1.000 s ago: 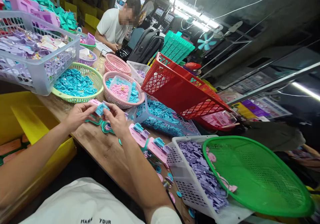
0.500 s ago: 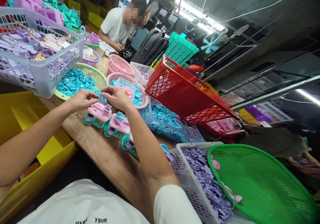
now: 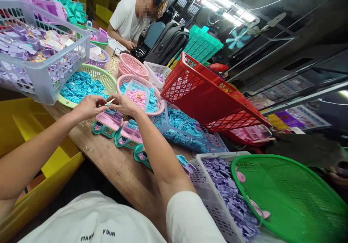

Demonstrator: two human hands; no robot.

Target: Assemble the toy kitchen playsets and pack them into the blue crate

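Observation:
My left hand (image 3: 91,107) and my right hand (image 3: 123,104) meet over the row of toys, fingertips pinched from both sides on a small plastic piece (image 3: 110,102). It shows as a thin pale-green edge; its full shape is hidden by the fingers. Right below is a pink-and-teal toy house or vehicle (image 3: 106,122) with a purple part on top. Beside it stands a second such toy (image 3: 128,133) with a blue part on top. A third toy (image 3: 141,155) is partly hidden behind my right forearm.
A green-rimmed basket (image 3: 112,80) of blue parts and a pink basket (image 3: 162,107) holding a tub of pink pieces lie beyond my hands. A red crate (image 3: 201,105) leans over a blue-part crate. Purple parts fill a white crate (image 3: 202,185). A person (image 3: 125,18) sits opposite.
The small piece between my fingertips showed a light-blue face and now shows a thin pale edge. My hands have stayed over the first toy. The view has shifted slightly.

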